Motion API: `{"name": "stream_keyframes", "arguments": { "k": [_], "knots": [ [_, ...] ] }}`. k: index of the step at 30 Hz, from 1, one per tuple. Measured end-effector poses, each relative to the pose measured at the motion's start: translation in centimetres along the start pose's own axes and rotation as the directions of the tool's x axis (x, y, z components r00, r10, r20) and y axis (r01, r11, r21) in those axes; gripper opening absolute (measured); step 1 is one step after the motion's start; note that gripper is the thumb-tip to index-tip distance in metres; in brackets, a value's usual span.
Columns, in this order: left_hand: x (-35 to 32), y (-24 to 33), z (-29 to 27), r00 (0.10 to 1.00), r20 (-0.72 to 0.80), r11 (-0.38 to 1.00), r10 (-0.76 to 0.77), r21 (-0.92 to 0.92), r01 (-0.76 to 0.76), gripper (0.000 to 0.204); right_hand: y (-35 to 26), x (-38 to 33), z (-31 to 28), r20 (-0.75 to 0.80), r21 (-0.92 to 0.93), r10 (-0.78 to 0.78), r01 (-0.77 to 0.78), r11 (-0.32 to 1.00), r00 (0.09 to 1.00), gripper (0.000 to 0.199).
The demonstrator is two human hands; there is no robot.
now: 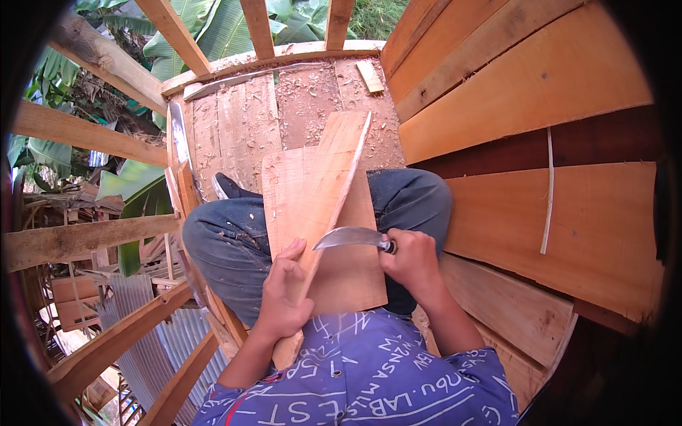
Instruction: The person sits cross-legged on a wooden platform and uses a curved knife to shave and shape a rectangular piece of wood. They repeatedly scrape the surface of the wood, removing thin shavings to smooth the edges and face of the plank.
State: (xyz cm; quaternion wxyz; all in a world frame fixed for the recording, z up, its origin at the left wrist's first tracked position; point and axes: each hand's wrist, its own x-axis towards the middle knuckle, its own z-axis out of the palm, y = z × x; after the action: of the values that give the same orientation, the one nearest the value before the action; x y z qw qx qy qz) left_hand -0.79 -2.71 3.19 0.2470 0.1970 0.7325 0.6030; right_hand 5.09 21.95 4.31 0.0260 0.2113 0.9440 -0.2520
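Observation:
A long narrow wooden board [329, 174] stands tilted on its edge across a wider flat board [355, 277] that rests on my lap. My left hand [286, 287] grips the narrow board near its lower end, with the thumb and fingers on either side of it. In my right hand [412, 261] is a knife with a curved blade [352, 237] and a dark handle, mostly hidden by the fingers. The blade points left, and its tip lies at the narrow board's edge, just above my left hand; whether it touches cannot be told.
Wood shavings cover the plank floor [241, 121] ahead, with a small wood offcut [369, 76] on it. A plank wall [526, 85] rises close on the right. Wooden rails [92, 238] run along the left, with corrugated metal sheets [153, 319] beyond.

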Motion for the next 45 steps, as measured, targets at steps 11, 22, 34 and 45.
{"name": "stream_keyframes", "arguments": {
  "k": [11, 22, 34, 45],
  "knots": [
    [-0.4, -0.1, 0.4, 0.996, -0.048, 0.984, -0.074, -0.164, 0.065, 0.043, -0.7, 3.6, 2.4, -0.141, 0.022, -0.023, 0.026, 0.999, 0.990, 0.012],
    [-1.4, -0.2, 0.5, 0.991, -0.106, 0.985, -0.082, -0.163, 0.064, 0.040, 0.8, 5.2, -1.4, -0.146, 0.094, 0.158, -0.146, 0.985, 0.977, 0.020],
    [-1.6, 0.1, 0.7, 0.993, -0.074, 0.984, -0.097, -0.160, 0.084, 0.042, 1.6, 5.4, 1.9, -0.135, 0.166, 0.245, -0.222, 0.961, 0.960, 0.021],
    [-2.5, -0.5, 0.8, 0.990, -0.103, 0.955, -0.098, -0.288, 0.064, 0.043, -1.4, 1.5, 2.2, -0.071, 0.155, -0.113, 0.122, 0.980, 0.991, 0.014]
  ]
}}
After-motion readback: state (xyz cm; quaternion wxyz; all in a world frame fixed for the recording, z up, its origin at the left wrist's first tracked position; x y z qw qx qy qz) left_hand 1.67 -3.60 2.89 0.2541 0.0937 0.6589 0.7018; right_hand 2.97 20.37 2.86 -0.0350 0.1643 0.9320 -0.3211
